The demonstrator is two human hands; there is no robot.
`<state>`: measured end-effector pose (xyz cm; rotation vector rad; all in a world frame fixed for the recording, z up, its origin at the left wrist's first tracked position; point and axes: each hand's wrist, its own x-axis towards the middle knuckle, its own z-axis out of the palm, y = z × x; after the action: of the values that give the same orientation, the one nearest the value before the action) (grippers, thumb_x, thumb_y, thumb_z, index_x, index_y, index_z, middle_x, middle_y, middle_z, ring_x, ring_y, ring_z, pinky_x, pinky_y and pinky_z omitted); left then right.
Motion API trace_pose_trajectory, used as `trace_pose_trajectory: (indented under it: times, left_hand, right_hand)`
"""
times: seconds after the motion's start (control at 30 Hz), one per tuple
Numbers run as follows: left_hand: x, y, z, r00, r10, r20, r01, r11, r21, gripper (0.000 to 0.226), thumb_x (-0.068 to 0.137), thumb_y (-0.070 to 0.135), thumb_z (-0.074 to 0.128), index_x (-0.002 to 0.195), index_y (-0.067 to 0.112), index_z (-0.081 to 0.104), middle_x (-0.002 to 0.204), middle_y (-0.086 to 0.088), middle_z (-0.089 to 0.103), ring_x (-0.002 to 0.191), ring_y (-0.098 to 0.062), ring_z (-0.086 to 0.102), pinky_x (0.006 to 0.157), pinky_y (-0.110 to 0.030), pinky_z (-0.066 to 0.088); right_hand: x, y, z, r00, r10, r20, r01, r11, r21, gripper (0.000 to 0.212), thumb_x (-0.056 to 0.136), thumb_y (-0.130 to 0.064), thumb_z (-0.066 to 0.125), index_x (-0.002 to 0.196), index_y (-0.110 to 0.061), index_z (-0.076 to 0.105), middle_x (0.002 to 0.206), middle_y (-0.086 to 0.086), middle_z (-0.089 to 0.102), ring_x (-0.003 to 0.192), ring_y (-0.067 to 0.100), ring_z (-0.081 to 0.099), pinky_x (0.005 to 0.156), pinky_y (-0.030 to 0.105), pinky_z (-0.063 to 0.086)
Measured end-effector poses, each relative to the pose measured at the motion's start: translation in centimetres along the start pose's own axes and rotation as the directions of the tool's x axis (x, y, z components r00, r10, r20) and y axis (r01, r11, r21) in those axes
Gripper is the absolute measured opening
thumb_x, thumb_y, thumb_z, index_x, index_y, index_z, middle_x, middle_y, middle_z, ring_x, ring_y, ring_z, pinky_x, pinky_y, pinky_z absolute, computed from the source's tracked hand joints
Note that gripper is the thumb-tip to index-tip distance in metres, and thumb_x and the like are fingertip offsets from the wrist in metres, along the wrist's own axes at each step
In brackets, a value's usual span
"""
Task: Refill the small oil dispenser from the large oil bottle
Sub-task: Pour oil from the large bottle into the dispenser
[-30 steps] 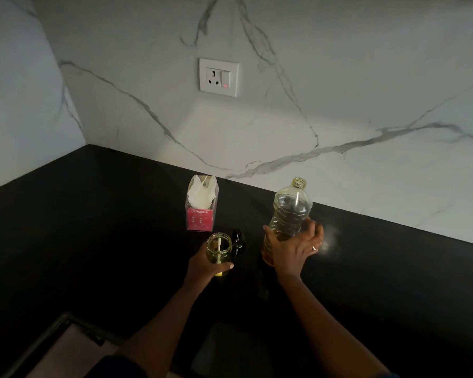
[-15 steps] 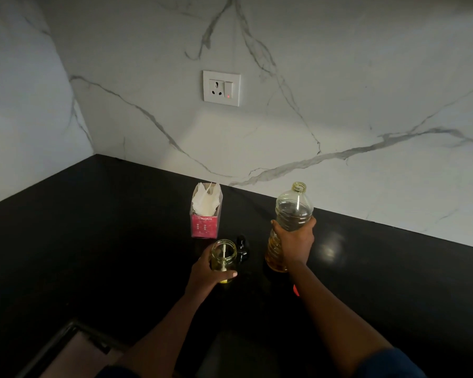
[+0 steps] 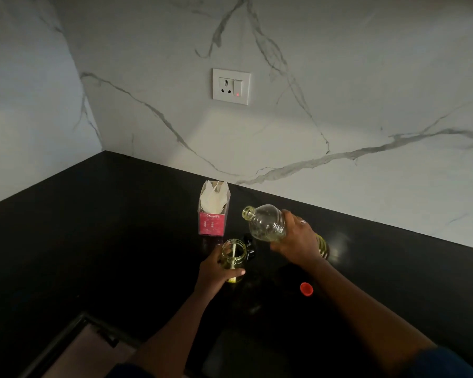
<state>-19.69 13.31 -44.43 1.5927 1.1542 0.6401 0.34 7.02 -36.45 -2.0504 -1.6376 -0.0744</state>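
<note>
The small glass oil dispenser (image 3: 233, 253) stands open-mouthed on the black counter (image 3: 93, 241), a white tube inside it and a little yellow oil at the bottom. My left hand (image 3: 216, 271) grips its side. The large clear oil bottle (image 3: 268, 223) is lifted and tilted to the left, its uncapped mouth pointing up-left above and right of the dispenser. My right hand (image 3: 298, 241) grips the bottle's middle. Yellow oil shows in its lower end behind my hand. No oil is leaving the mouth.
A red bottle cap (image 3: 306, 289) lies on the counter below my right forearm. A black dispenser top (image 3: 249, 245) sits just behind the dispenser. A pink tissue box (image 3: 213, 223) stands behind it near the marble wall. A sink edge (image 3: 74, 336) lies at lower left.
My right hand has lifted the large bottle off the counter and tipped it leftward toward the dispenser. My left hand still holds the dispenser in place.
</note>
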Motion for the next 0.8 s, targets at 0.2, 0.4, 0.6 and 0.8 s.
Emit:
trace_pose_trajectory:
  times: [0.2,0.4,0.6,0.8]
  left_hand:
    - [-0.4,0.3,0.0,1.000,0.006,0.009,-0.006,1.000,0.001,0.071,0.060,0.019,0.085,0.123,0.022,0.053,0.108,0.007,0.060,0.102,-0.011,0.056,0.090,-0.027,0.045]
    - [-0.4,0.3,0.3,1.000,0.002,0.001,-0.002,1.000,0.028,0.077,0.057,0.023,0.086,0.125,0.023,0.050,0.116,0.003,0.061,0.109,-0.016,0.057,0.097,-0.038,0.047]
    - [-0.4,0.4,0.4,1.000,0.001,0.002,-0.001,1.000,0.012,0.076,0.058,0.021,0.086,0.126,0.022,0.050,0.110,0.005,0.060,0.105,-0.016,0.057,0.094,-0.033,0.048]
    - [-0.2,0.0,0.5,1.000,0.001,0.015,-0.002,1.000,0.026,0.080,0.055,0.027,0.087,0.126,0.022,0.050,0.117,0.001,0.062,0.109,-0.018,0.058,0.096,-0.041,0.049]
  right_hand:
    - [-0.9,0.5,-0.4,0.983,-0.049,0.178,0.086,0.975,-0.204,0.085,0.068,-0.040,0.074,0.138,-0.012,0.035,0.131,0.005,0.053,0.122,0.025,0.048,0.104,0.038,0.036]
    - [-1.7,1.2,-0.5,0.962,-0.047,0.270,0.131,0.946,-0.298,0.083,0.073,-0.044,0.068,0.141,-0.014,0.030,0.135,0.005,0.049,0.124,0.024,0.045,0.106,0.035,0.032]
    - [-2.0,1.6,-0.7,0.946,-0.071,0.315,0.187,0.916,-0.356,0.081,0.075,-0.043,0.068,0.141,-0.014,0.030,0.135,0.006,0.049,0.125,0.024,0.045,0.107,0.035,0.031]
    - [-1.5,1.7,-1.0,0.934,-0.084,0.346,0.229,0.886,-0.403,0.082,0.077,-0.046,0.066,0.142,-0.014,0.027,0.137,0.006,0.047,0.126,0.024,0.044,0.107,0.037,0.030]
